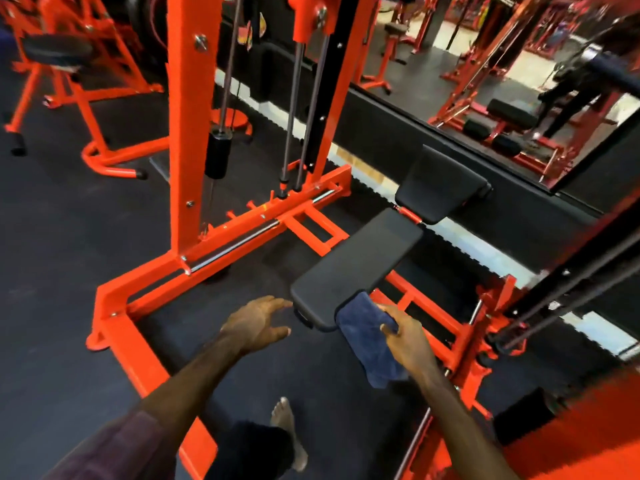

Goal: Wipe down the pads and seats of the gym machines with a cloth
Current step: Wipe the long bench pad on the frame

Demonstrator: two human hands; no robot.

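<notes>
A long black bench pad (pixel 356 268) lies low inside an orange machine frame, with a second angled black pad (pixel 441 183) beyond it. My right hand (pixel 408 341) grips a dark blue cloth (pixel 369 344) that touches the near right corner of the long pad and hangs down below it. My left hand (pixel 258 322) hovers with spread fingers just left of the pad's near end, not touching it.
The orange frame (pixel 114 327) surrounds the bench on the dark rubber floor. An upright post with steel guide rods (pixel 294 119) stands at the back left. A round black seat (pixel 57 50) sits at far left. A wall mirror (pixel 485 64) runs behind. My bare foot (pixel 289 431) is below.
</notes>
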